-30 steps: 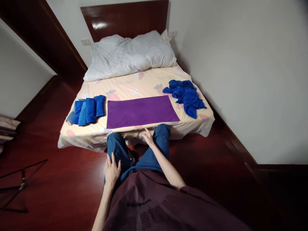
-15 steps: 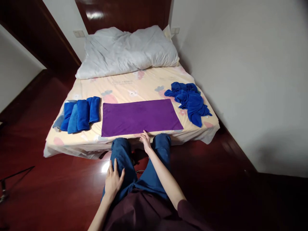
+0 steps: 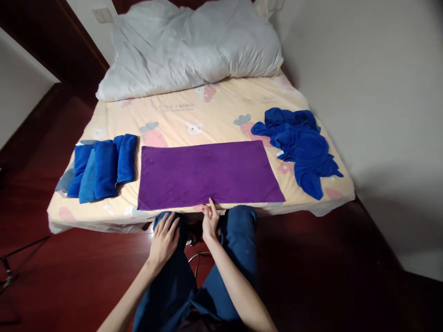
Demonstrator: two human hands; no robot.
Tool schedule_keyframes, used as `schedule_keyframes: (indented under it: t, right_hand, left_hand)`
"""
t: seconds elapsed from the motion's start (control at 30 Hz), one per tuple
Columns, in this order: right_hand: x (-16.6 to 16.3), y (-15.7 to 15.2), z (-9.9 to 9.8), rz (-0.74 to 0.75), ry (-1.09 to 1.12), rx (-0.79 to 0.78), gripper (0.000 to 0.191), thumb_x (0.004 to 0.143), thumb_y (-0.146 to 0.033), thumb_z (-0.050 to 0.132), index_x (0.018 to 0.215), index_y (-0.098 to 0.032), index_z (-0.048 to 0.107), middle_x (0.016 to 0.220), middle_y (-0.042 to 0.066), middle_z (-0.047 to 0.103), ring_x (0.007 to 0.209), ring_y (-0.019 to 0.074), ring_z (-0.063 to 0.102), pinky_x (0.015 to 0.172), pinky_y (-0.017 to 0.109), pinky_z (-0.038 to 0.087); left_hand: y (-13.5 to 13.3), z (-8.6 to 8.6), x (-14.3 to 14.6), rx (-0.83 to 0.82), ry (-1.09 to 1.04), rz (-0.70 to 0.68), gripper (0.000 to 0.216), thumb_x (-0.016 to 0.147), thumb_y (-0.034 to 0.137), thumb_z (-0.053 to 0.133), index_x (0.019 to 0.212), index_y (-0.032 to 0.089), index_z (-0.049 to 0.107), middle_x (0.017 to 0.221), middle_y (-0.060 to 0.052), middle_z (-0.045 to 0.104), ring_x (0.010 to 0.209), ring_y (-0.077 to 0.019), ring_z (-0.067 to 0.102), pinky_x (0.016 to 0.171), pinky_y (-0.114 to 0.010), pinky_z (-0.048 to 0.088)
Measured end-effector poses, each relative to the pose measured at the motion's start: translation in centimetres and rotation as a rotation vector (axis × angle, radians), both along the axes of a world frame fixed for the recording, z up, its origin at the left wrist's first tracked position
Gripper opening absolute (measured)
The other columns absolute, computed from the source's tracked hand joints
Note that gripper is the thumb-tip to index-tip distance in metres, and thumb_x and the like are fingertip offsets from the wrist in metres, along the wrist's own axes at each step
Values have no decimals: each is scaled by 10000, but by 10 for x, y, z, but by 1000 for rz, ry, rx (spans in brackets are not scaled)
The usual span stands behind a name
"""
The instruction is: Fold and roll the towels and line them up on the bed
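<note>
A purple towel (image 3: 207,173) lies spread flat near the front of the bed, its long side facing me. My right hand (image 3: 210,221) is at the middle of the towel's near edge. Its index fingertip touches that edge, and the other fingers are loosely bent with nothing visible in them. My left hand (image 3: 165,237) rests on my left knee, fingers stretched out, holding nothing. Left of the towel sit several folded blue towels (image 3: 105,168) in an overlapping row. To its right is a crumpled heap of blue towels (image 3: 301,145), with a small white tag showing.
The bed (image 3: 194,115) has a cream sheet with carrot and rabbit prints. A grey-white duvet (image 3: 194,46) is bunched at its head. A wall (image 3: 363,92) stands on the right. Dark red floor (image 3: 86,267) surrounds the bed's front, with a thin black stand (image 3: 8,272) at left.
The view has moved closer and tilted down. My left hand has slid forward along my thigh to the knee. My right index finger now meets the purple towel's near edge, which dips slightly there.
</note>
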State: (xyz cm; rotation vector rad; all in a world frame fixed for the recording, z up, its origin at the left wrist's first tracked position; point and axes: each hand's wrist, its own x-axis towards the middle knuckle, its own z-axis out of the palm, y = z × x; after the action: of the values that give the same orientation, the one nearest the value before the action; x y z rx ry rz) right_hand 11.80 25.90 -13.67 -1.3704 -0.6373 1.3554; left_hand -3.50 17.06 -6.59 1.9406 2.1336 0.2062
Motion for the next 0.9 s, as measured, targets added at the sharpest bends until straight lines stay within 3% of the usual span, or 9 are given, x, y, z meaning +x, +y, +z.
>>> schedule_keyframes:
  t: [0.07,0.13,0.2,0.3,0.37,0.47,0.6,0.73,0.9]
  right_hand:
    - [-2,1,-2,-55,34,-47,644,902,-512,626,1420,-130,652,1046,108,788,965,227,759,938,391,599]
    - [-2,1,-4,-111,42,-92,628,891,-529,650,1368,-123,696,996,101,787,911,224,756,893,380,606]
    - [-2,1,-3,-151,53,-142,615,878,-525,676,1340,-121,719,899,77,775,829,205,737,853,367,603]
    - [-1,0,2,-194,82,-222,583,873,-513,702,1320,-141,738,734,15,714,712,162,678,823,344,584]
    - [0,-2,6,-209,103,-249,573,861,-524,724,1297,-153,752,687,-7,678,668,144,642,809,337,574]
    - [-1,-4,10,-214,139,-258,591,840,-544,756,1283,-153,761,679,-5,666,643,136,615,800,350,575]
    - [1,-4,14,-203,165,-276,577,845,-540,761,1281,-162,762,688,3,665,665,145,620,838,387,586]
    - [2,-1,19,-179,221,-271,548,842,-514,775,1281,-187,757,792,16,683,714,139,637,851,376,596]
    - [-1,-7,23,-150,193,-254,616,895,-554,711,1393,-193,682,979,66,731,866,177,714,847,363,611]
  left_hand:
    - [73,20,2,-43,-12,-148,492,1039,281,298,1354,231,674,1284,-134,715,1252,-308,637,1131,-485,479]
    - [161,39,10,-47,11,-253,463,1034,237,308,1240,202,720,1090,-141,744,1116,-297,669,1072,-455,506]
    - [254,47,22,-20,11,-292,414,1024,215,350,1192,183,728,1101,-143,732,1091,-269,668,1039,-403,517]
    - [372,33,38,-45,-28,-272,364,968,159,446,1188,167,735,1109,-131,731,1073,-244,668,1034,-382,513]
    - [424,14,43,-101,-16,-220,374,897,131,544,1218,149,734,1126,-150,719,1088,-268,660,1026,-413,517]
    - [462,-13,40,-152,-24,-130,413,808,103,631,1206,138,738,1136,-156,699,1102,-300,648,1035,-484,510]
    - [473,-32,29,-102,-148,-58,248,817,151,669,1046,116,757,1041,-148,686,1165,-324,617,1085,-524,471]
    - [472,-35,24,-150,-238,-26,145,869,203,685,945,92,739,953,-129,693,1185,-279,612,1133,-489,433]
    - [471,-27,30,-148,-400,26,261,1002,288,592,999,58,714,798,-64,704,1062,-157,640,1099,-380,455]
